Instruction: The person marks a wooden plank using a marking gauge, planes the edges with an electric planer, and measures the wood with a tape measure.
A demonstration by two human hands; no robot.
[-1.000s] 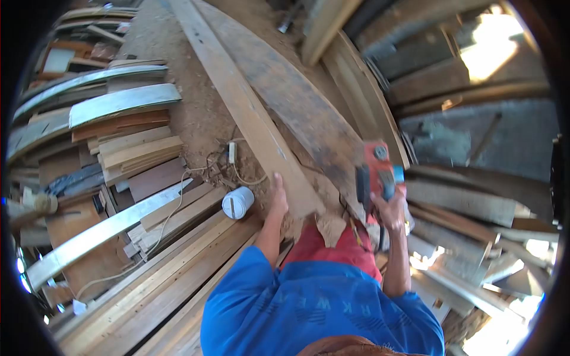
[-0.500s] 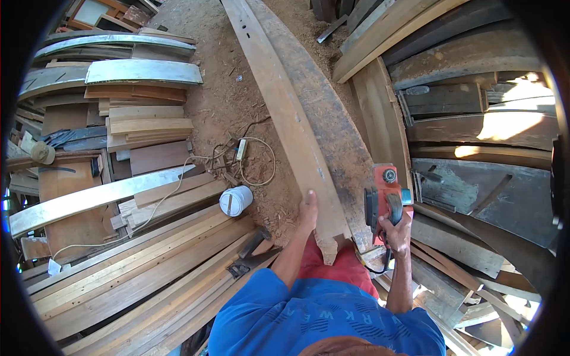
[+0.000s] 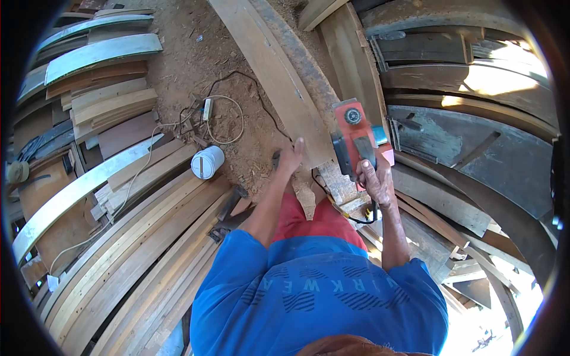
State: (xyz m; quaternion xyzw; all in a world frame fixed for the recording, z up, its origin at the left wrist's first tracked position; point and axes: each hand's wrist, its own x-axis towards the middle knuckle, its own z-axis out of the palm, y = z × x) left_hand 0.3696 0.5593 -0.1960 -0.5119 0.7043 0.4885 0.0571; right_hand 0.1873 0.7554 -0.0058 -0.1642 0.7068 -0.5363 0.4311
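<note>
Dusty ground, 1 red planer in right hand, "RKW" shirt

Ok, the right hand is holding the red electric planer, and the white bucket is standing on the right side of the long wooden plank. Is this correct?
Not quite: the head view shows the white bucket on the left side of the long wooden plank. The right hand does hold the red electric planer.

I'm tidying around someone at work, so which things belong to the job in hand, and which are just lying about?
Apparently in use:
- red power planer, in the right hand
- long board, beside the left hand

Apparently lying about:
- white bucket
- stacked planks
</note>
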